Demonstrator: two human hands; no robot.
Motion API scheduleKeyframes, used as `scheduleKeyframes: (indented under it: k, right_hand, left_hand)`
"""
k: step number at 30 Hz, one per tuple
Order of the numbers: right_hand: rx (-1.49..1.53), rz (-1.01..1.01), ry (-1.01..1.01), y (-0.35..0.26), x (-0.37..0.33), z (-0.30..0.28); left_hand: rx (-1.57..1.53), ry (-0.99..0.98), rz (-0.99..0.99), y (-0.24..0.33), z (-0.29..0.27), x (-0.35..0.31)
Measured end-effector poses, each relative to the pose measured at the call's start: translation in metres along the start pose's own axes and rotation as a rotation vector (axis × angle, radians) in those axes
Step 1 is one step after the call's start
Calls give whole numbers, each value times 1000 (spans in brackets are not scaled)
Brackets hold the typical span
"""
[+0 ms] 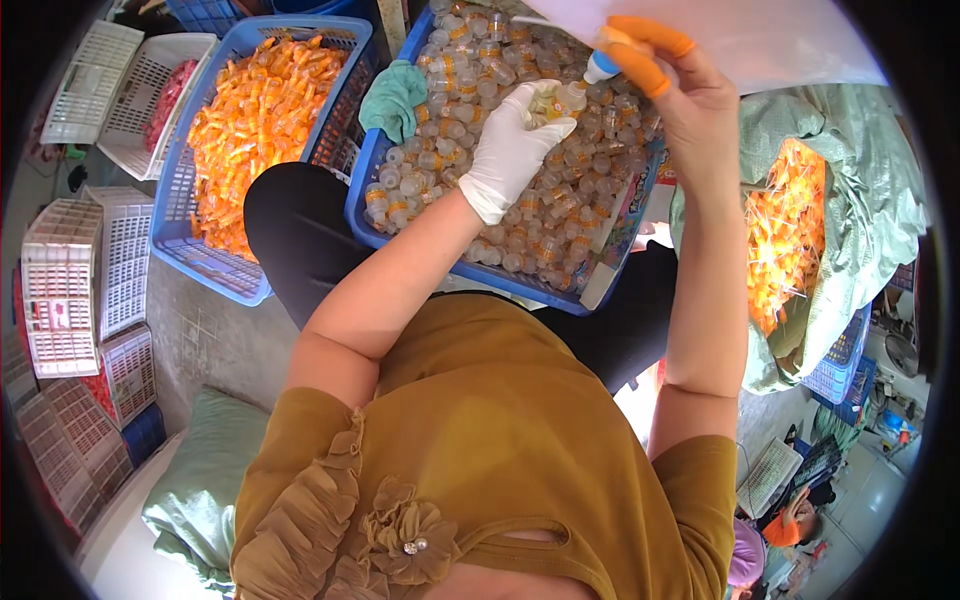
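My left hand (515,140), in a white glove, is closed around a small clear plastic bottle (570,97) with a yellowish tint. It holds the bottle above a blue crate (357,205) heaped with similar small translucent bottles (480,85) that carry orange bands. Orange finger covers sit on fingertips of my right hand (690,90). Its fingers pinch a small blue and white piece (601,67) close to the mouth of the held bottle. The fingers partly hide this piece, so I cannot tell its kind.
Left of my knee stands a blue basket (175,215) full of orange plastic pieces (260,130). A green cloth (393,100) hangs on the crate's rim. To the right, a green woven sack (870,180) holds more orange pieces (785,240). White crates (60,270) stack at far left.
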State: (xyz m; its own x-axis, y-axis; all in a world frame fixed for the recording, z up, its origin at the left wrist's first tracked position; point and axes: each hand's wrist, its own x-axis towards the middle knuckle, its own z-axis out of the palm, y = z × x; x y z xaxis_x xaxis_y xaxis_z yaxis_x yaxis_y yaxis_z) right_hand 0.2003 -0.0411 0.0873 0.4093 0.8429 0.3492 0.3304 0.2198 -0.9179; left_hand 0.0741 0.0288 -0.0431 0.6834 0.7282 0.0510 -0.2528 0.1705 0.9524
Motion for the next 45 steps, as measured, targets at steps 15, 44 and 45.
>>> scheduleKeyframes:
  k: [15, 44, 45]
  right_hand:
    - [143, 29, 71, 6, -1, 4]
    - [-506, -357, -408, -29, -85, -30]
    - [-519, -329, -403, -29, -85, -30]
  left_hand:
    - [19, 18, -11, 0, 0, 3]
    - [-444, -568, -663, 75, -8, -71]
    - [-433, -573, -667, 78, -7, -72]
